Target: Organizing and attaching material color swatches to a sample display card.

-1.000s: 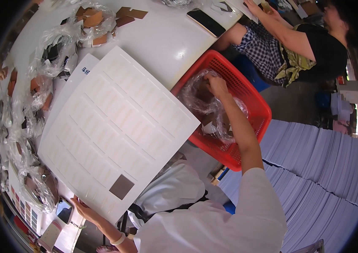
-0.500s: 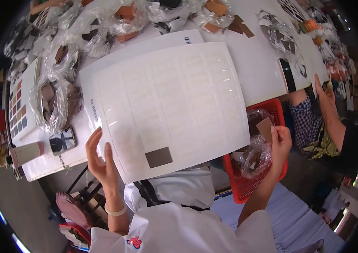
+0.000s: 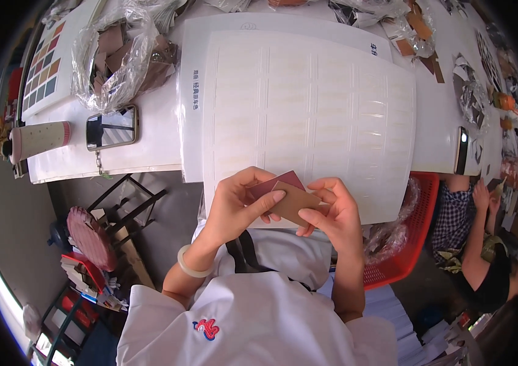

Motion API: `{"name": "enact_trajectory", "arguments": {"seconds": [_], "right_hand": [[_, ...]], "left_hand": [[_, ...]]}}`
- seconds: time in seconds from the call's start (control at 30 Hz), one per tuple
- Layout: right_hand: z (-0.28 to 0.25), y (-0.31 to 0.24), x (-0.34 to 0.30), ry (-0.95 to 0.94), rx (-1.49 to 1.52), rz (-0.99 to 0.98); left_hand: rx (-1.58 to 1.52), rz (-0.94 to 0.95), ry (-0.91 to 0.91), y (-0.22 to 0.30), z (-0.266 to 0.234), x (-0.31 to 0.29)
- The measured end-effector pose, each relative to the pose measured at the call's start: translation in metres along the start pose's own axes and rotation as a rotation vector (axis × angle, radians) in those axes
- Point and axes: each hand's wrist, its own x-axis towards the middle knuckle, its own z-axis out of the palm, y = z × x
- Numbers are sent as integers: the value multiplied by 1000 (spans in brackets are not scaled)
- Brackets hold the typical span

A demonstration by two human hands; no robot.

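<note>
At the lower centre of the head view, two swatches sit between the hands, in front of the near edge of the white sheet (image 3: 307, 122): the brown swatch (image 3: 292, 206) on top, the maroon swatch (image 3: 287, 178) partly under it. The left hand (image 3: 234, 204) pinches both at their left side, thumb flat on the brown one. The right hand (image 3: 339, 216) has thumb and fingers closed on the brown one's right end; whether they also grip the maroon one, I cannot tell, as the brown one covers it there.

Both look thin, light and fairly stiff, likely to bend if squeezed and perhaps slippery face to face; edges or corners seem the best hold. The red basket (image 3: 425, 229) stands right of the hands; a phone (image 3: 112, 129) lies upper left.
</note>
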Motion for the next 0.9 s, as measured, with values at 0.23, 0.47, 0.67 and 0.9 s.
{"name": "enact_trajectory", "arguments": {"seconds": [0.23,0.47,0.67,0.9], "right_hand": [[-5,29,25,240,-125,-153],[11,30,43,300,-216,-181],[13,31,45,306,-259,-192],[14,30,45,305,-300,-180]], "left_hand": [[5,123,232,0,-35,-6],[190,84,330,21,-70,-28],[341,17,193,22,-68,-32],[426,61,8,20,-45,-18]]}}
